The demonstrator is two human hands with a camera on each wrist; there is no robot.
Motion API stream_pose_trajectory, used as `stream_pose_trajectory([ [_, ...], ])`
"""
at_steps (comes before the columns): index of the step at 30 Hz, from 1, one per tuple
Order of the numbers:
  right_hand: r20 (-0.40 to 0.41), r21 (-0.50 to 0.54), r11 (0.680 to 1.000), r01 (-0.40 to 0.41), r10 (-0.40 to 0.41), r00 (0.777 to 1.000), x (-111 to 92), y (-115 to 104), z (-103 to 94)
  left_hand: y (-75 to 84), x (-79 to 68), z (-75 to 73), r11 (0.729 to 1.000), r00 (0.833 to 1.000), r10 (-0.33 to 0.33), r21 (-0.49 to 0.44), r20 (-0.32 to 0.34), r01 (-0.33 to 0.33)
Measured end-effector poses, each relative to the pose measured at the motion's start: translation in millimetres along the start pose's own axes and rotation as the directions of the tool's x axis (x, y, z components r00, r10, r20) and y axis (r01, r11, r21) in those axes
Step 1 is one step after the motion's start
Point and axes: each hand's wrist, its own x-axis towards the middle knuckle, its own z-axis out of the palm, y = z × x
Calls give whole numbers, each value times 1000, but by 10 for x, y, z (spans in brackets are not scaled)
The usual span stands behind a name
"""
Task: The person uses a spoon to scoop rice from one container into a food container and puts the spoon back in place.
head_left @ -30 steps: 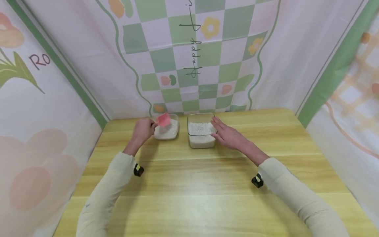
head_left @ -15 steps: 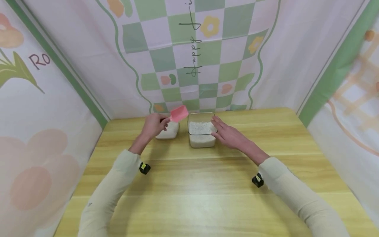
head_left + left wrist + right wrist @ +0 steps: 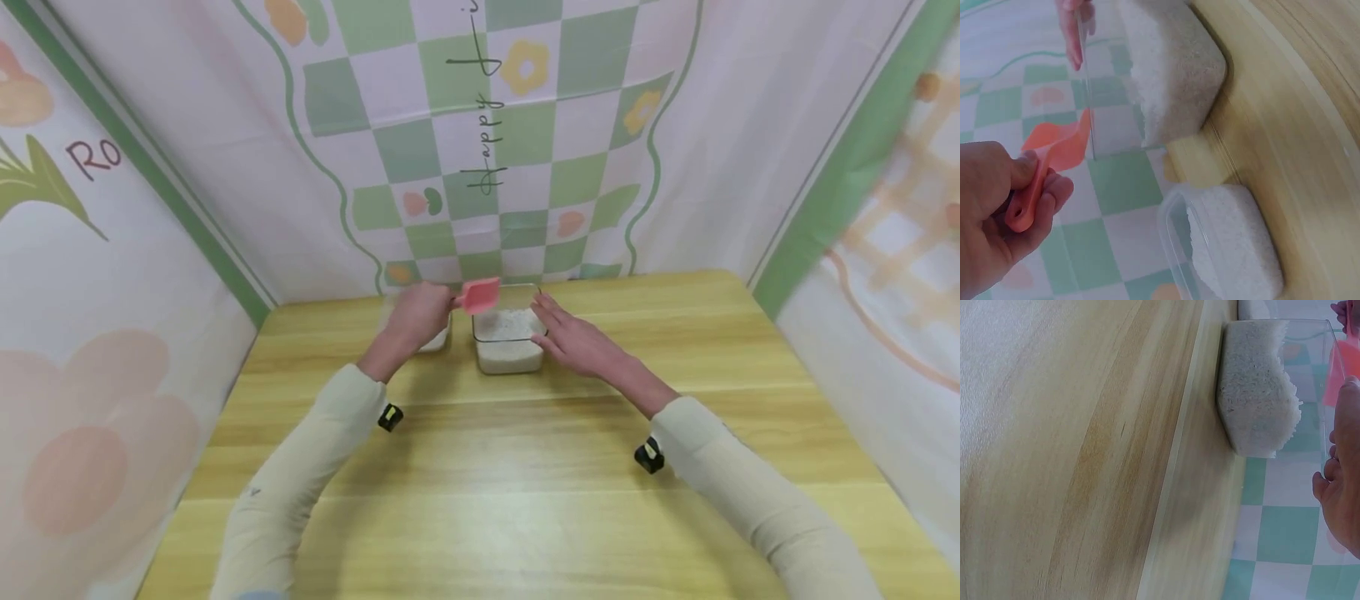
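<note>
My left hand (image 3: pixel 417 317) grips the handle of a pink scoop (image 3: pixel 482 297). Its blade is over the left part of a tall clear container's rim (image 3: pixel 510 341); whether it carries anything I cannot tell. White rice (image 3: pixel 1257 384) fills the lower part of that container. My right hand (image 3: pixel 583 343) rests at the container's right rim, fingers extended in the head view. To the left, a smaller clear tub (image 3: pixel 1175 240) also holds white grains (image 3: pixel 1235 240). The left hand covers most of this tub in the head view.
Both containers stand near the back edge of a wooden table (image 3: pixel 517 483). A checkered cloth (image 3: pixel 480 150) hangs right behind them, and printed curtains line both sides. A small black camera (image 3: pixel 390 417) sits at the left wrist, another (image 3: pixel 649 455) at the right.
My left hand has carried the scoop up from the small tub and rightward to the tall container. The right hand has stayed at the rim.
</note>
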Motion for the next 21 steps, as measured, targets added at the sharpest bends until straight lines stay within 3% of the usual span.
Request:
stream_pose_trajectory([
  [6,-2,10,1000,2,-2,1000,-7,1,-11,180,111,5,992,996,71,101,47,-75],
  [11,0,6,1000,3,-3,1000,-6,-1,-10,309,217,55,966,989,122,219,79,-137],
  [16,0,1,1000,11,-11,1000,3,6,-15,435,318,128,938,981,111,310,160,-157],
  [21,-6,-11,1000,17,-17,1000,1,18,-5,533,395,216,941,970,103,294,219,-166],
])
